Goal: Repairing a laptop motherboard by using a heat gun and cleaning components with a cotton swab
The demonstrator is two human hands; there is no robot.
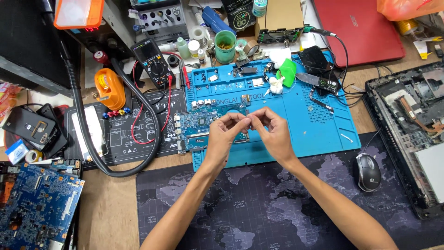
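Resting forearms over dark world-map mat, nearest camera. Lying far left: loose blue board. Meeting above blue circuit board on blue silicone mat: left hand and right hand, fingers pinching something tiny, unidentifiable. Sitting right on counter: mouse, opened laptop chassis, still dismantled.

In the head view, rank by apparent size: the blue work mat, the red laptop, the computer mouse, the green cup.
1. blue work mat
2. red laptop, partly cut off by the frame
3. computer mouse
4. green cup; close to the mouse, and it sits farther away, so unsure.
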